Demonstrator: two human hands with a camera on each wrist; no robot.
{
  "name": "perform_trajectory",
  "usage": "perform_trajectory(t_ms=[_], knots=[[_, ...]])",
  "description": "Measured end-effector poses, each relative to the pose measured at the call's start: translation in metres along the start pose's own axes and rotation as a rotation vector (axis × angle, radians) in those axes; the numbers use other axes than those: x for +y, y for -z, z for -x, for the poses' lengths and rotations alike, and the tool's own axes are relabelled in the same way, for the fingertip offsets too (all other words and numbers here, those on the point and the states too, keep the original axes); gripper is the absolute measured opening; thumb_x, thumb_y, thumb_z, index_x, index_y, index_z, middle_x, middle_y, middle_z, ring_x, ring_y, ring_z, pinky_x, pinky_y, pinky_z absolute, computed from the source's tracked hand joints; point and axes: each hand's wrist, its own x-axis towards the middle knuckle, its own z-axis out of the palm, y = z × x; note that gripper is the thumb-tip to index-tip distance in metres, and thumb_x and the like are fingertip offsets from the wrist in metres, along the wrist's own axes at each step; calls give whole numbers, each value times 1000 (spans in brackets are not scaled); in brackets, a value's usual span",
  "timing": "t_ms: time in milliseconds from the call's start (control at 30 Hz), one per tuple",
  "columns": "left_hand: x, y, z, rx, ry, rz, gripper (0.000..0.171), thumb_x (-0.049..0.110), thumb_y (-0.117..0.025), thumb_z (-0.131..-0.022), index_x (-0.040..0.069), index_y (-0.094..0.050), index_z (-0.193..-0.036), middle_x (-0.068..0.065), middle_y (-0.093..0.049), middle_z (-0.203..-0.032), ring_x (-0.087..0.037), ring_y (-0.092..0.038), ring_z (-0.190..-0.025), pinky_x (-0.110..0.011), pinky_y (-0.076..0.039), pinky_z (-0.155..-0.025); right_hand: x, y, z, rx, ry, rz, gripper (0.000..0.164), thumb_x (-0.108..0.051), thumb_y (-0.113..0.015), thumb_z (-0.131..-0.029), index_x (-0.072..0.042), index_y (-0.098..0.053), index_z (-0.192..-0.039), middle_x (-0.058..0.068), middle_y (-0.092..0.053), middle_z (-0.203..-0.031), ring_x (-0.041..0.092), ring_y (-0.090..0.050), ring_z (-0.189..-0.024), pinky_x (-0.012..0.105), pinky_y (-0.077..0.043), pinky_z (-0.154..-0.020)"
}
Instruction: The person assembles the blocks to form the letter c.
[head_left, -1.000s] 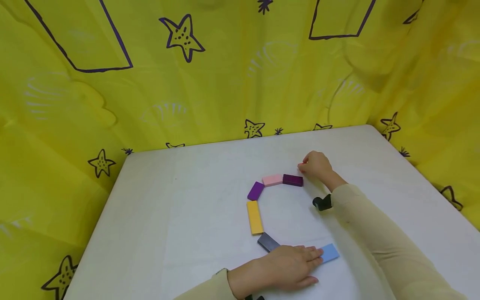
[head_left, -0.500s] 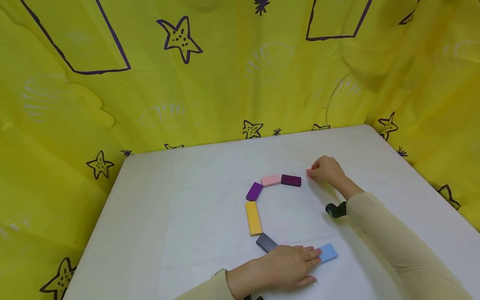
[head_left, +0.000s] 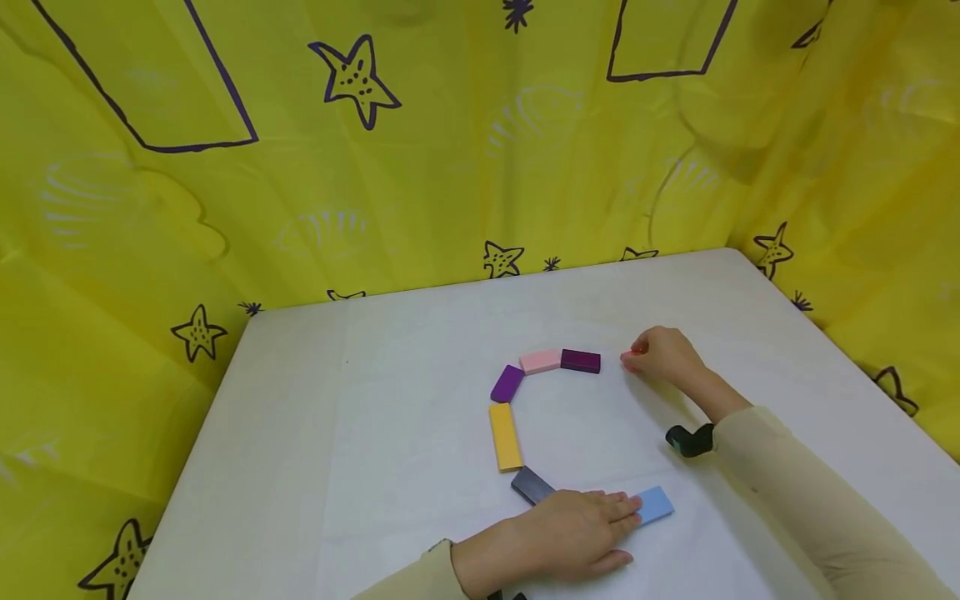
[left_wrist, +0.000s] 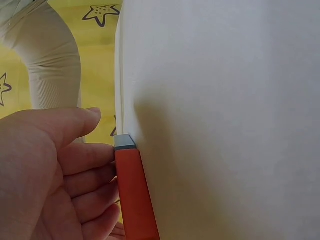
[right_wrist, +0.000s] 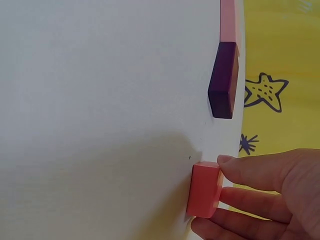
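Observation:
In the head view, my left hand (head_left: 573, 533) rests with straight fingers over the near side of a curved row of blocks, its fingertips on a light blue block (head_left: 655, 505). From the left wrist, a red block (left_wrist: 135, 195) shows along the fingers, end to end with the light blue one; the hand covers it in the head view. My right hand (head_left: 671, 364) pinches a coral-pink block (right_wrist: 204, 190) between thumb and fingers. It sits low at the white tabletop, a short gap right of the dark purple block (head_left: 581, 361).
The curve continues through a pale pink block (head_left: 541, 362), a purple block (head_left: 507, 383), a long yellow block (head_left: 506, 437) and a dark grey block (head_left: 532, 485). A yellow patterned cloth (head_left: 420, 183) hangs behind the white table (head_left: 360, 417).
My right hand has moved right and a little nearer to me, carrying the coral-pink block farther from the dark purple block. The left hand stays in place.

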Motion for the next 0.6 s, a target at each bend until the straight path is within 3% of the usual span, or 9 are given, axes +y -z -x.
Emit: perform_trajectory(t_ms=[600], knots=[[-1, 0, 0, -4, -1, -21, 52, 45, -31, -98, 19, -36, -142, 10, -26, -146, 2, -19, -130, -12, -15, -102, 5, -14, 36, 86, 170, 46, 28, -20, -70, -80, 6, -67, -88, 8, -64, -76, 21, -55, -67, 40, -48, -64]])
